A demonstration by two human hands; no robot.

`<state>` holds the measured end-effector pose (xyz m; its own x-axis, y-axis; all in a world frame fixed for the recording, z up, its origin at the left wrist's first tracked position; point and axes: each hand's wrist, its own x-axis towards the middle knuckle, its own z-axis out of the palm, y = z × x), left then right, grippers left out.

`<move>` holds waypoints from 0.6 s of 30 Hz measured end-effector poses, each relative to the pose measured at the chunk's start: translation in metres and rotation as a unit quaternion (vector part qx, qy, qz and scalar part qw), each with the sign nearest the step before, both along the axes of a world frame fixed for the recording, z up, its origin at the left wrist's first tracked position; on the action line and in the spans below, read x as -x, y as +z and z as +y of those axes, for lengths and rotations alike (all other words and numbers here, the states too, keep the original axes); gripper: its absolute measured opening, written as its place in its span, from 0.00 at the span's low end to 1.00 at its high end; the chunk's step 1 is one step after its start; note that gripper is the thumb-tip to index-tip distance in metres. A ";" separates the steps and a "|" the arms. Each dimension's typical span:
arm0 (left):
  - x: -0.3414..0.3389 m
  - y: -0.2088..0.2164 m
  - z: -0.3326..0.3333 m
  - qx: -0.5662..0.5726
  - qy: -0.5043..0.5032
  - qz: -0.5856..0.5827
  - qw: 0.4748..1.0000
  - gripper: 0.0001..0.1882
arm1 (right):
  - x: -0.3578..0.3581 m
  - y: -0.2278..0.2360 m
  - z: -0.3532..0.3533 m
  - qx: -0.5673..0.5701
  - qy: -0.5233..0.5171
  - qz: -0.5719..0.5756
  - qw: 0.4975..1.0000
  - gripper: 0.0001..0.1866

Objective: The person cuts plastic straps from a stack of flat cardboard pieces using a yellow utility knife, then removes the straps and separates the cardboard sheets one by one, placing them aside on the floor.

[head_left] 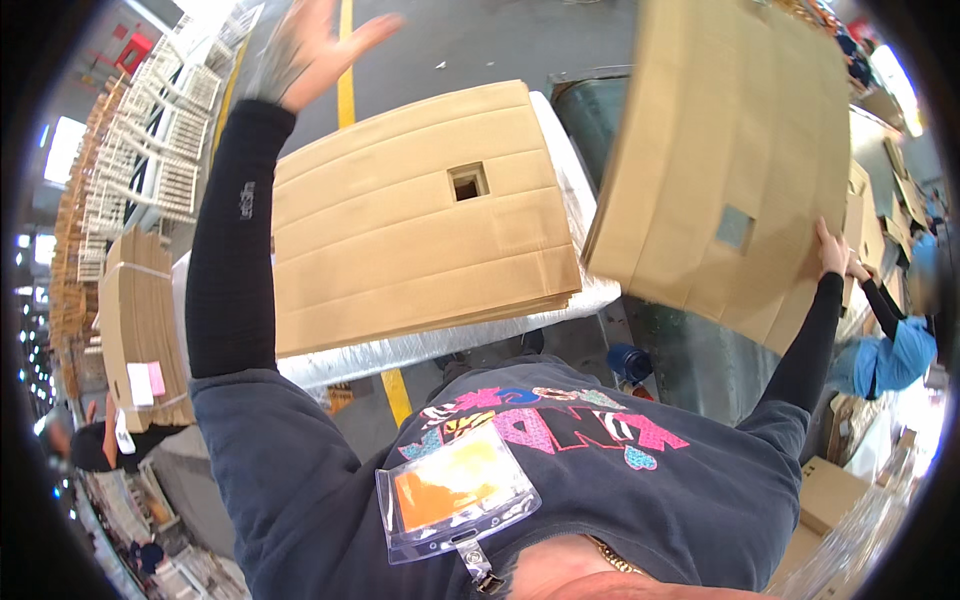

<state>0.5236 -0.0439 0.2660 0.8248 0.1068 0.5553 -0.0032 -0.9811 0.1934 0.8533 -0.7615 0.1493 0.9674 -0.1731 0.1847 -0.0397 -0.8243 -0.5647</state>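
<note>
Two flat cardboard things matter here: the stack of flattened boxes [420,225] lying on a white-covered table [560,305], and one flattened sheet [730,160] lifted in the air to the right of that stack. The person's right hand [832,250] grips this sheet at its lower right edge, fingers closed on the cardboard, so it hangs tilted above the grey bin [690,350] beside the stack. The left hand [315,50] is raised beyond the stack's far left corner, fingers spread open, holding nothing. Each sheet has a small square cut-out. Left of the stack stands a strapped bundle of cardboard [145,320] with a pink and a white label. Near the stack's front, a clear badge pouch [455,490] with an orange card hangs on the dark sweater.
</note>
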 end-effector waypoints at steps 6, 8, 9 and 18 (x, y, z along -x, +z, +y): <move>0.173 -0.091 0.110 0.149 0.408 0.130 0.891 0.47 | -0.026 -0.101 0.007 0.090 -0.267 0.167 0.945 0.53; 0.162 -0.181 0.115 0.223 0.485 0.213 0.818 0.56 | 0.000 -0.086 0.001 0.274 -0.250 0.114 0.922 0.54; 0.293 -0.165 0.080 0.236 0.595 0.223 0.735 0.58 | -0.045 -0.131 0.127 0.333 -0.030 0.000 0.942 0.46; 0.349 -0.248 0.128 0.379 0.591 0.229 0.674 0.61 | 0.206 -0.214 0.382 -0.250 0.343 0.303 0.853 0.42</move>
